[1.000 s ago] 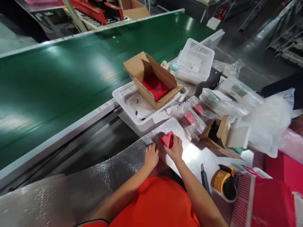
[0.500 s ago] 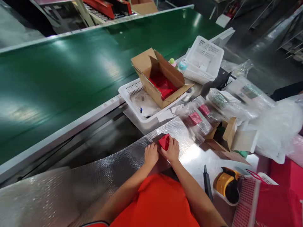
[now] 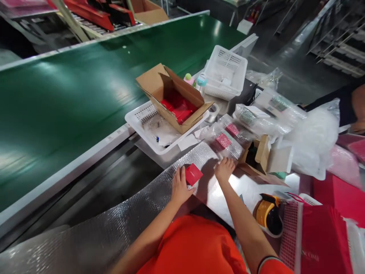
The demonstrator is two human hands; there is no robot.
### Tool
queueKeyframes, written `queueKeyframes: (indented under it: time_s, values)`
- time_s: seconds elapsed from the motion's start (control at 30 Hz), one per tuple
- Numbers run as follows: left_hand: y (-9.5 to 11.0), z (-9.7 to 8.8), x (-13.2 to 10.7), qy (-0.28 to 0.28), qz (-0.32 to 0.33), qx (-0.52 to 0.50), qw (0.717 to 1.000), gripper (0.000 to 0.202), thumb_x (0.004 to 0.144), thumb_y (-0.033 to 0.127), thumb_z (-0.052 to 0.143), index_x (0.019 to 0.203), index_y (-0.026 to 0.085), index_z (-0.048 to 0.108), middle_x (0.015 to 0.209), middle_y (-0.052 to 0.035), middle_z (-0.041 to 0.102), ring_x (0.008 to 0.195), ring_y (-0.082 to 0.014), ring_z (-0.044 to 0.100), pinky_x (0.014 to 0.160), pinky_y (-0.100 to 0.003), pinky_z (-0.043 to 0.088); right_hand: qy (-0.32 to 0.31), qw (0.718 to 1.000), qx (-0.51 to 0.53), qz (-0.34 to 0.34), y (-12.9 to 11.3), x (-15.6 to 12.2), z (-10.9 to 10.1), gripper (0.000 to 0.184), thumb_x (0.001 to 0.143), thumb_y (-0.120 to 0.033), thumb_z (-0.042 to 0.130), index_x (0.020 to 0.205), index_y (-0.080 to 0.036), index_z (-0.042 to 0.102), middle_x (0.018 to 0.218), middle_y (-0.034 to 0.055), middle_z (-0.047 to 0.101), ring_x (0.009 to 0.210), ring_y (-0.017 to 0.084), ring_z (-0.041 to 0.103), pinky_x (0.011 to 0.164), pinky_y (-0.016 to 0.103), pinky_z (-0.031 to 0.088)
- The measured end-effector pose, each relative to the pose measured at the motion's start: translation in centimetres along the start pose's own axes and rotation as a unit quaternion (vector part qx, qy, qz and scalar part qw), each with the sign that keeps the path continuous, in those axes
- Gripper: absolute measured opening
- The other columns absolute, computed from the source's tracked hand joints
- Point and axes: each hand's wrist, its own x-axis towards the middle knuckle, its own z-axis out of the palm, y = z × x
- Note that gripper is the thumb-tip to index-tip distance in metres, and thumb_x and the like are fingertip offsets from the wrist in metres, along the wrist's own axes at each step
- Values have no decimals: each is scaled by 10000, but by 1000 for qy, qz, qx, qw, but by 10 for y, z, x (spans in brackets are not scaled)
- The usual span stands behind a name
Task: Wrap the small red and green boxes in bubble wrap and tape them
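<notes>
A small red box [image 3: 194, 174] lies on a long strip of bubble wrap [image 3: 154, 194]. My left hand [image 3: 180, 188] is closed round the box's left side, fingers along the far left edge and thumb at the near corner. To its right, apart from the box, my right hand [image 3: 225, 170] hovers over the wrap's right end with loosely bent fingers and nothing visible in them. Just beyond lie bubble-wrapped packs [image 3: 223, 140] with pink-red contents. My right forearm hides most of a utility knife, only its tip showing.
An open carton [image 3: 155, 82] with red contents rests on a white basket [image 3: 131, 117], beside a green conveyor [image 3: 85, 99]. Another white basket [image 3: 226, 66] stands behind. At right are a tape dispenser [image 3: 266, 213], a small open box [image 3: 264, 152], plastic bags and red bags [image 3: 322, 236].
My right hand has let go of the red box and moved right. My left hand now holds the box, which lies flatter. The view has shifted right.
</notes>
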Motion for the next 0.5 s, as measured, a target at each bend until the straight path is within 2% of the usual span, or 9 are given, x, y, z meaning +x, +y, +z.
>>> queueKeyframes:
  time_s: [0.1, 0.2, 0.27, 0.33, 0.4, 0.5]
  values:
    - [18, -2, 10, -30, 21, 46, 998, 1187, 661, 357, 869, 1593, 155, 163, 1638, -268, 264, 1489, -441, 324, 1185, -592, 340, -20, 998, -33, 41, 23, 26, -6, 384, 949, -211, 479, 1295, -64, 559, 1284, 319, 572, 1198, 411, 567, 943, 558, 449]
    - [24, -1, 16, -36, 19, 91, 995, 1004, 732, 286, 812, 1566, 140, 273, 1548, -234, 427, 1455, -413, 373, 1188, -578, 336, -35, 997, -49, 43, 38, 35, -8, 366, 949, -236, 526, 1258, -52, 588, 1165, 291, 619, 1031, 365, 632, 866, 502, 468]
    - [22, 0, 17, -41, 17, 103, 994, 920, 773, 248, 764, 1558, 125, 301, 1494, -213, 490, 1399, -377, 440, 1170, -521, 376, -46, 997, -55, 26, 43, 37, -9, 303, 961, -222, 517, 1178, -51, 642, 1105, 271, 641, 1020, 353, 630, 850, 467, 462]
    - [18, 2, 17, -43, 18, 106, 993, 892, 792, 244, 737, 1559, 104, 303, 1485, -211, 495, 1344, -353, 484, 1142, -473, 410, -54, 997, -56, 0, 46, 38, -13, 272, 978, -183, 464, 1070, -69, 693, 1088, 258, 649, 1038, 348, 615, 847, 452, 450]
    - [15, 4, 17, -40, 28, 106, 993, 878, 805, 252, 719, 1558, 87, 298, 1485, -217, 490, 1311, -348, 499, 1134, -467, 416, -58, 996, -51, -34, 48, 40, -18, 285, 979, -150, 438, 990, -109, 721, 1113, 230, 654, 1079, 336, 593, 879, 445, 436]
    - [13, 7, 16, -29, 39, 103, 993, 855, 835, 271, 689, 1560, 78, 279, 1479, -220, 490, 1274, -348, 510, 1127, -485, 417, -76, 991, -52, -95, 53, 42, -32, 273, 949, -110, 464, 985, -163, 729, 1115, 186, 672, 1088, 304, 589, 893, 409, 431]
